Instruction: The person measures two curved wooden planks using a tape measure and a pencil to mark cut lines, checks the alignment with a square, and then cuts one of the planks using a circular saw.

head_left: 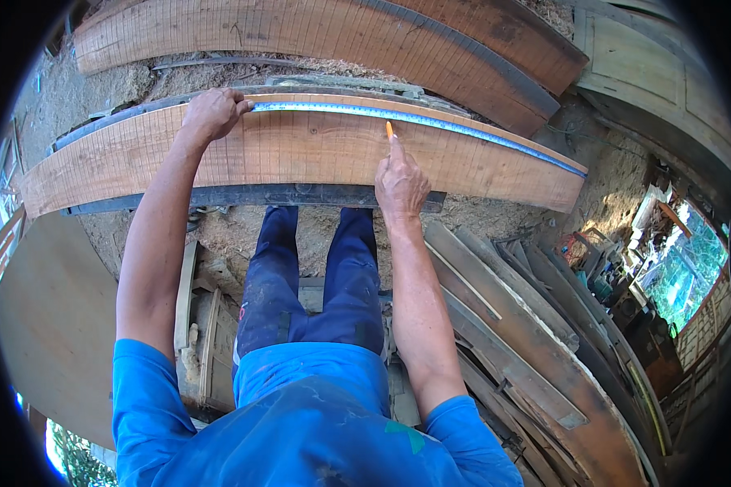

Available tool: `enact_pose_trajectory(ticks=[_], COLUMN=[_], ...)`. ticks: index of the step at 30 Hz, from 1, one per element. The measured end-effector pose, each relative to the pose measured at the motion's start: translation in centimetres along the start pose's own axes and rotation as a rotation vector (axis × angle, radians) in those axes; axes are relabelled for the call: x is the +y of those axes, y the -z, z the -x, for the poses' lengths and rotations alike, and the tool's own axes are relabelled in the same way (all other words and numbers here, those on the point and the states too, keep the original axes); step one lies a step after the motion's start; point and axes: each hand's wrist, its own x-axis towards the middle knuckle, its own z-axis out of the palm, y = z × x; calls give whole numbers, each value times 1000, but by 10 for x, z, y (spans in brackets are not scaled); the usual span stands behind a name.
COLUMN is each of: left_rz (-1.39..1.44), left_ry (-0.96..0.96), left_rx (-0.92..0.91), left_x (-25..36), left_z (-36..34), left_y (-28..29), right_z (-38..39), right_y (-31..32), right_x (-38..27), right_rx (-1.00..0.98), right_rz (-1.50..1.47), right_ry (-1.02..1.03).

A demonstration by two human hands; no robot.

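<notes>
A long wooden plank (317, 150) lies crosswise in front of me, its face covered with many thin lines across the grain on the left part. Along its far edge runs a blue-and-white measuring tape (430, 122), reaching from my left hand to near the right end. My left hand (214, 112) is closed at the tape's left end, pinching it against the plank. In my right hand (402, 185), held with the index finger stretched along it, is an orange pencil (390, 130). Its visible end is just below the tape, over the wood; contact is hard to tell.
Dark supports (317, 195) show under the plank. Beyond it lie more broad lined boards (244, 28) on a sawdust-strewn floor. Stacked timber (528, 349) fills the right side, a large round-edged panel (49, 316) the left. Pale panelled wood (658, 73) is at far right.
</notes>
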Motion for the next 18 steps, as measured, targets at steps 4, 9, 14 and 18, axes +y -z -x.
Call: enact_pose_trajectory(ticks=[4,9,14,18], left_rz=[5,-10,-18,-11], left_ry=[20,30,26,20], left_rx=[-20,-9,-25,-18], left_x=[-1,1,0,1], left_z=[1,0,-1,0], left_y=[2,1,1,2], right_z=[9,6,0,-3], right_y=[4,10,3,2], right_x=[1,9,20,18], right_rx=[92,57,80,87], right_rz=[-105,-43,-11,10], right_ry=[-10,-70,-5,9])
